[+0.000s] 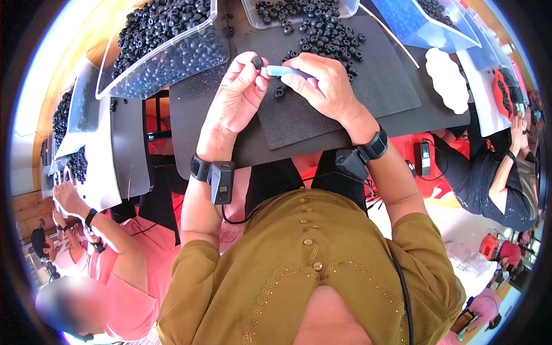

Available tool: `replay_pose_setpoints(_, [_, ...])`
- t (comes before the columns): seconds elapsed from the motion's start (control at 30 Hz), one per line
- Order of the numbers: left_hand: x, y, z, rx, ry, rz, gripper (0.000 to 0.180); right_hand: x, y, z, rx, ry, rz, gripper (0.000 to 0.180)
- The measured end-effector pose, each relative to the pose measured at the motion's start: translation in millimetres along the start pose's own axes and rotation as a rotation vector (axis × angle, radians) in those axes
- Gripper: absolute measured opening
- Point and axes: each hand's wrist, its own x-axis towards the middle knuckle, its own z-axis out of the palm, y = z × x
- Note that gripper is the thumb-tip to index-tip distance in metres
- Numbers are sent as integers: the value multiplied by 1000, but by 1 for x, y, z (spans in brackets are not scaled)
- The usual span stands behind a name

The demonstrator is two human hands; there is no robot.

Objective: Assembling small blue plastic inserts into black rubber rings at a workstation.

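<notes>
My left hand (234, 98) pinches a small round black part (257, 62) between thumb and fingertips, above the table. Closed around a slim tool with a light-blue handle (280, 71) is my right hand (329, 86). The handle's pale end meets the black part or sits right beside it; the working tip is too small to make out. Just beyond my right hand, a loose pile of similar black parts (330, 34), some with visible holes, lies on a dark mat (368, 92). One single black part (279, 93) rests on the mat between my hands.
A clear bin (118, 87) heaped with black parts stands at the left. A clear tray (251, 16) is behind the pile; a blue bin (411, 30) stands at the far right. A thin stick (392, 35) and a white scalloped object (446, 80) lie rightward. People work on both sides.
</notes>
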Motion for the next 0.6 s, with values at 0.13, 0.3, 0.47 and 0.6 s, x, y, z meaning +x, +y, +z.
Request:
replay_pose_setpoints(0.13, [0, -1, -2, 62, -5, 19, 24, 0, -2, 0, -12, 5, 14, 25])
replay_pose_setpoints(0.3, [-1, -2, -3, 92, 6, 30, 22, 0, -2, 0, -23, 13, 11, 23])
replay_pose_setpoints(0.47, [-1, -2, -3, 120, 11, 41, 22, -2, 1, 1, -48, 24, 9, 21])
replay_pose_setpoints(0.6, [-1, -2, -6, 110, 20, 42, 22, -1, 0, 1, -45, 35, 6, 22])
